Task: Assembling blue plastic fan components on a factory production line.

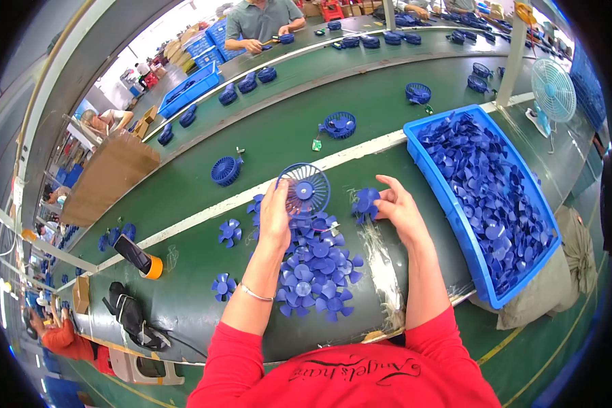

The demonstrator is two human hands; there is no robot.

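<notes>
My left hand [275, 216] is closed on the rim of a round blue fan housing [304, 192], a cage with thin spokes and a pale hub in its middle. To its right, my right hand [400, 209] pinches a small blue fan blade [366, 203] between thumb and fingers, apart from the housing. Under and in front of my hands lies a loose pile of blue fan blades [311, 268] on the dark green worktop. Two single blades lie left of the pile, one [230, 232] farther off and another [222, 287] nearer me. My left wrist wears a thin bracelet.
A blue crate [483, 282] full of blades stands at my right. Beyond the pale strip, fan housings with wires [338, 125] sit on the green belt. A phone [133, 254] leans on an orange roll; a black bag [130, 316] lies left. A co-worker [262, 24] handles parts opposite.
</notes>
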